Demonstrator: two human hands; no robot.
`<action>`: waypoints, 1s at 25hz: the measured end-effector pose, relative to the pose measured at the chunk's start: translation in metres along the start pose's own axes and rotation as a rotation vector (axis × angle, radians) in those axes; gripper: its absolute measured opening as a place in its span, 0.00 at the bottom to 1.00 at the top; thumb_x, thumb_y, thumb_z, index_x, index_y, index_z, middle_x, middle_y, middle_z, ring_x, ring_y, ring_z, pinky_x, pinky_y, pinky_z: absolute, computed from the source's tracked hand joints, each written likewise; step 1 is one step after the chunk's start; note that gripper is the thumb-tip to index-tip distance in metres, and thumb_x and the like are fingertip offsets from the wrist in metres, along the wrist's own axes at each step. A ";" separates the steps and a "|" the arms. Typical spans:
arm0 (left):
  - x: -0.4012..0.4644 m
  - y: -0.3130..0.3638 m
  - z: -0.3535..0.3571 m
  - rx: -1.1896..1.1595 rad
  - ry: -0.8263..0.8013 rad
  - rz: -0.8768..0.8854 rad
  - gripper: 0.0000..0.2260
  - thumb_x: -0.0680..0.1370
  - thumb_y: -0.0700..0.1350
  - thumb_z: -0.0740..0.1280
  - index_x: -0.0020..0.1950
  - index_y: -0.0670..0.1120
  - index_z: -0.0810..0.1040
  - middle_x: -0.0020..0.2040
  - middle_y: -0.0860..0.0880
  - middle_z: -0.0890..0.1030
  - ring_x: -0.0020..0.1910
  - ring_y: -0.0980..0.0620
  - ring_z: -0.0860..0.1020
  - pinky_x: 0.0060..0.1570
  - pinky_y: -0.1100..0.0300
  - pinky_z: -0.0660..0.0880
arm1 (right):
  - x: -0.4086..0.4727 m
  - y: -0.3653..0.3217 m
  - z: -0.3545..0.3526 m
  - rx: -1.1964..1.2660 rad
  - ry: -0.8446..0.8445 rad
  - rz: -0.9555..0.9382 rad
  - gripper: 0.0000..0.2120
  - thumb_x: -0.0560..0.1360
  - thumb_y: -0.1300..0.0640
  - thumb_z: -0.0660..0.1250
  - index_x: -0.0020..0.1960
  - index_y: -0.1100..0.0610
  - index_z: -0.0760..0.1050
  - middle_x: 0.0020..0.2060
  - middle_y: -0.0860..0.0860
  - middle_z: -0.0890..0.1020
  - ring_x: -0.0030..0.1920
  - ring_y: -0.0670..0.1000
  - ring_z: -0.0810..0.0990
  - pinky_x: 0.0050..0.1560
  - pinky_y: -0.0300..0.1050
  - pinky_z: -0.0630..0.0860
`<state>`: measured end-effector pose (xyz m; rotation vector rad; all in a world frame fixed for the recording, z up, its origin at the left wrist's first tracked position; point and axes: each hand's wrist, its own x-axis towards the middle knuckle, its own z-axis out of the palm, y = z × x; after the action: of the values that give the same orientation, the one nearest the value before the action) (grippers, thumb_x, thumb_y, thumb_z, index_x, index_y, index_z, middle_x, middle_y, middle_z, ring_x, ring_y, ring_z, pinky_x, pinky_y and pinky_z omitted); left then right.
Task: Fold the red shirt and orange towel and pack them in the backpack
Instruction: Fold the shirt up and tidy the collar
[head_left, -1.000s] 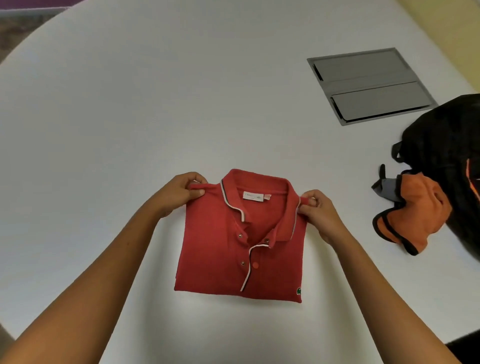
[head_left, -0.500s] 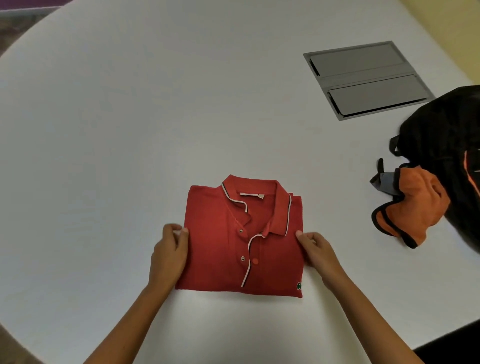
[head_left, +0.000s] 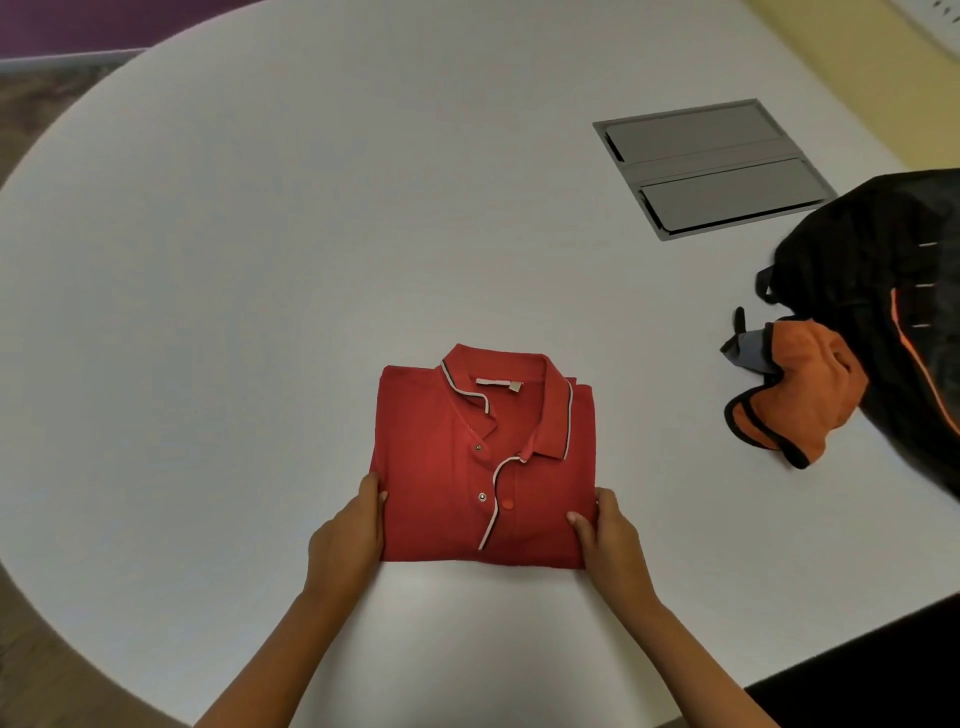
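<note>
The red shirt lies folded into a neat rectangle on the white table, collar at the far side and placket facing up. My left hand holds its near left corner, thumb on top at the edge. At the near right corner my right hand grips the same way, thumb lying on the fabric. The orange towel, edged in black, sits crumpled at the right against the black backpack. The backpack runs out of view at the right edge.
A grey metal cable hatch is set flush in the table at the far right. A small grey cloth piece pokes out beside the towel. The table's near edge curves past my forearms, with a dark shape below it at the right.
Both hands have slid from the shirt's shoulders by the collar down its sides to the near corners. The shirt stays flat in the same place.
</note>
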<state>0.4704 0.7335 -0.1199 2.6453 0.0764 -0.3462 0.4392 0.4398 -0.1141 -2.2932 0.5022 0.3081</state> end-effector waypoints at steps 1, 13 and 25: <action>-0.003 0.001 -0.001 -0.020 0.015 -0.028 0.15 0.83 0.53 0.48 0.65 0.48 0.65 0.35 0.56 0.74 0.32 0.58 0.73 0.32 0.62 0.68 | -0.003 0.003 0.003 -0.034 -0.009 0.023 0.17 0.78 0.54 0.63 0.62 0.62 0.69 0.53 0.56 0.80 0.50 0.55 0.79 0.48 0.46 0.75; 0.075 0.109 -0.009 0.292 -0.403 0.429 0.16 0.81 0.49 0.59 0.68 0.48 0.66 0.57 0.41 0.78 0.54 0.40 0.77 0.46 0.51 0.72 | 0.050 -0.071 -0.004 -0.348 -0.185 -0.416 0.13 0.78 0.56 0.61 0.61 0.53 0.74 0.44 0.55 0.83 0.45 0.57 0.81 0.46 0.52 0.77; 0.057 0.081 0.016 0.071 -0.057 0.488 0.22 0.77 0.49 0.63 0.69 0.44 0.65 0.57 0.46 0.76 0.49 0.44 0.77 0.39 0.49 0.77 | 0.042 -0.078 0.006 0.333 -0.103 -0.302 0.09 0.77 0.65 0.63 0.52 0.54 0.78 0.35 0.53 0.82 0.36 0.46 0.82 0.43 0.39 0.78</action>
<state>0.5305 0.6535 -0.1123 2.6089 -0.5986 -0.2591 0.5103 0.4827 -0.0845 -1.9805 0.1364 0.1758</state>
